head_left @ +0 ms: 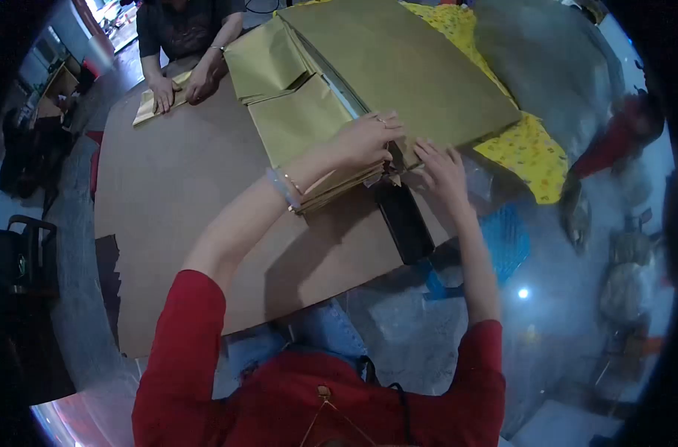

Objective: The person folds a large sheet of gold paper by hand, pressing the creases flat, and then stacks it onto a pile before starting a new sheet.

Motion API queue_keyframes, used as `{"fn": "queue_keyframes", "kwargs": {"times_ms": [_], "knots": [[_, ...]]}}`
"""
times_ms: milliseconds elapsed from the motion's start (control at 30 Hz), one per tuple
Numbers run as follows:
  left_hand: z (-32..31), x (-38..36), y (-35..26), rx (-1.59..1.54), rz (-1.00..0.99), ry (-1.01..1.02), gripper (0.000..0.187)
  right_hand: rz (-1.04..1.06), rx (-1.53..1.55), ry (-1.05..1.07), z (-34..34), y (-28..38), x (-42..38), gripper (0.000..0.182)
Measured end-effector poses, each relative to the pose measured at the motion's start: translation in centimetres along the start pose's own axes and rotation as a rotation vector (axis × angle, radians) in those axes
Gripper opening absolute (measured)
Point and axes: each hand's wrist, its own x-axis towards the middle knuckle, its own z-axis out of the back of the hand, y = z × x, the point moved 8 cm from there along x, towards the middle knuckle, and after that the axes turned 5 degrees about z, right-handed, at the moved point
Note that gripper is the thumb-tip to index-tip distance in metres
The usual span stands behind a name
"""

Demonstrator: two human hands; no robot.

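My left hand (370,140) reaches over the near right corner of a stack of folded gold paper (298,123). Its fingers bend down together at the gap beside a larger pile of flat gold sheets (413,67); what they grip is hidden. On the near edge of that larger pile rests my right hand (441,170), fingers apart and pointing away from me. A black phone-like slab (404,222) lies just below both hands. Between the two piles a pale strip (341,97) shows.
Across the brown board tabletop (182,194), another person's hands (179,93) press a folded gold paper piece (147,112). Yellow patterned cloth (529,156) lies under the large pile's right side. Blue material (505,237) hangs by the near right edge. A dark chair (26,253) stands left.
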Motion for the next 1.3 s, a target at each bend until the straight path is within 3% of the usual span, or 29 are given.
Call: {"fn": "queue_keyframes", "kwargs": {"times_ms": [100, 167, 267, 367, 600, 667, 800, 867, 900, 967, 1100, 1167, 1200, 1267, 1300], "knots": [[-1.5, 3.3, 0.6, 0.112, -0.104, -0.005, 0.056, 0.002, -0.006, 0.085, -0.6, -0.5, 0.4, 0.040], [-2.6, 4.3, 0.3, 0.185, -0.182, 0.187, 0.055, -0.012, 0.076, 0.059, -0.6, -1.1, 0.5, 0.035], [-2.7, 5.4, 1.0, 0.219, -0.222, 0.205, 0.049, 0.045, 0.118, 0.061, -0.4, -1.5, 0.9, 0.032], [-3.9, 6.4, 2.6, 0.171, -0.101, 0.357, 0.045, 0.022, 0.166, 0.094, -0.2, -1.8, 1.2, 0.028], [-3.0, 5.6, 2.9, -0.018, -0.173, 0.211, 0.036, 0.017, 0.252, 0.011, 0.5, -1.5, 1.5, 0.017], [-2.6, 5.5, 3.4, -0.113, -0.089, 0.167, 0.034, 0.013, 0.263, -0.051, 0.9, -1.3, 1.4, 0.015], [-3.4, 5.8, 3.5, 0.001, -0.141, 0.299, 0.032, -0.004, 0.251, -0.056, 0.7, -1.6, 1.6, 0.015], [-2.7, 5.7, 4.0, -0.173, -0.278, 0.051, 0.023, -0.098, 0.303, -0.068, 0.3, -2.6, 1.3, 0.017], [-3.1, 5.9, 4.3, -0.174, -0.277, 0.052, 0.023, -0.099, 0.304, -0.067, 0.1, -2.6, 1.3, 0.017], [-3.0, 5.9, 4.1, -0.176, -0.243, 0.050, 0.017, -0.304, 0.571, -0.070, -0.7, -3.8, 0.9, 0.016], [-3.4, 5.7, 3.6, -0.109, -0.081, 0.156, 0.015, -0.406, 0.460, -0.068, -1.2, -4.6, 0.3, 0.021], [-2.7, 5.1, 3.2, -0.109, -0.089, 0.061, 0.018, -0.502, 0.703, -0.192, -0.4, -3.9, 0.6, 0.029], [-2.7, 4.9, 2.9, -0.110, -0.086, 0.063, 0.018, -0.503, 0.706, -0.189, -1.0, -4.2, 0.4, 0.029], [-1.8, 4.8, 3.9, -0.208, 0.169, 0.025, 0.020, -0.284, 0.660, -0.282, -0.6, -3.7, 0.8, 0.037], [-1.7, 4.9, 3.8, -0.209, 0.171, 0.024, 0.020, -0.283, 0.661, -0.281, -0.8, -4.1, 0.6, 0.037]]}}
